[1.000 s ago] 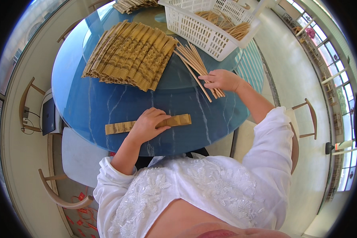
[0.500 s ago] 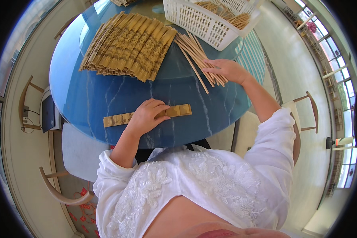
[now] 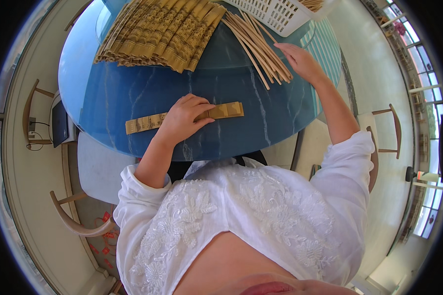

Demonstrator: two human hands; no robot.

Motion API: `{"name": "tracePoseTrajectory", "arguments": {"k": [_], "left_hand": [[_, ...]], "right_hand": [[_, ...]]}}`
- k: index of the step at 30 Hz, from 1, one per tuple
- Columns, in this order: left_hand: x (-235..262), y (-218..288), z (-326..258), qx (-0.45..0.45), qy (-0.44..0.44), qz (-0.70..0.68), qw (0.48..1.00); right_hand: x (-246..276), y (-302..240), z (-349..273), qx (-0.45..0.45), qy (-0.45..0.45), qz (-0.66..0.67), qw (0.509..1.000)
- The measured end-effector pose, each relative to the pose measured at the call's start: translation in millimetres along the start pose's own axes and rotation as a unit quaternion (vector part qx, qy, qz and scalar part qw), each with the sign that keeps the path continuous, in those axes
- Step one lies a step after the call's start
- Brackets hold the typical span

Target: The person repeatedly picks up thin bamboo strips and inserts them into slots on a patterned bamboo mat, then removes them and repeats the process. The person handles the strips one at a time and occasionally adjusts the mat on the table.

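Compared with the earlier frame, the round blue marble-patterned desk (image 3: pixel 133 98) sits lower in view, and the white slatted plastic basket (image 3: pixel 275 14) has slid almost out of the top edge. The fanned stack of tan printed paper sleeves (image 3: pixel 162 32) remains at the far side of the desk. The right hand (image 3: pixel 300 61) has stayed on the bundle of bare wooden chopsticks (image 3: pixel 258 44), fingers extended and flat, clasping nothing. The left hand (image 3: pixel 184 118) still presses, palm down, on a single long tan paper sleeve (image 3: pixel 145 123) lying flat near the desk's front edge.
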State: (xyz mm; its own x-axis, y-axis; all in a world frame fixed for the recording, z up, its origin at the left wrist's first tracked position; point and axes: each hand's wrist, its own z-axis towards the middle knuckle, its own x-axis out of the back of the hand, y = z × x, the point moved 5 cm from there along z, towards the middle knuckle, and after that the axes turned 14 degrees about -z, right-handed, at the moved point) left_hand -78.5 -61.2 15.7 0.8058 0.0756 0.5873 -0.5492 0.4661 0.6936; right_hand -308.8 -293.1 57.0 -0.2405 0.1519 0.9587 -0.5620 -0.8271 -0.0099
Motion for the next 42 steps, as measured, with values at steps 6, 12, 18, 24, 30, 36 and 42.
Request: {"name": "tracePoseTrajectory", "arguments": {"k": [6, 12, 18, 24, 30, 36, 42], "left_hand": [[0, 1, 2, -0.001, 0.006, -0.014, 1.0], [-2, -3, 3, 0.017, -0.003, -0.003, 1.0], [2, 4, 4, 0.006, -0.006, 0.003, 1.0], [2, 1, 5, 0.003, 0.012, -0.01, 1.0], [1, -3, 5, -0.004, 0.016, -0.02, 1.0], [4, -2, 0, 0.001, 0.01, -0.016, 1.0], [-1, -1, 0, -0.003, 0.004, -0.012, 1.0]], "right_hand": [[-5, -5, 1, -0.067, 0.016, 0.055, 0.996], [-18, 2, 5, -0.142, 0.018, 0.079, 0.987], [-8, -3, 1, -0.241, -0.035, 0.082, 0.967], [-20, -1, -2, -0.283, -0.019, 0.124, 0.951], [-14, 11, -10, -0.307, 0.093, 0.122, 0.939], [32, -34, -57, -0.317, 0.221, 0.193, 0.902], [9, -89, -126, -0.274, 0.029, 0.369, 0.888]]}}
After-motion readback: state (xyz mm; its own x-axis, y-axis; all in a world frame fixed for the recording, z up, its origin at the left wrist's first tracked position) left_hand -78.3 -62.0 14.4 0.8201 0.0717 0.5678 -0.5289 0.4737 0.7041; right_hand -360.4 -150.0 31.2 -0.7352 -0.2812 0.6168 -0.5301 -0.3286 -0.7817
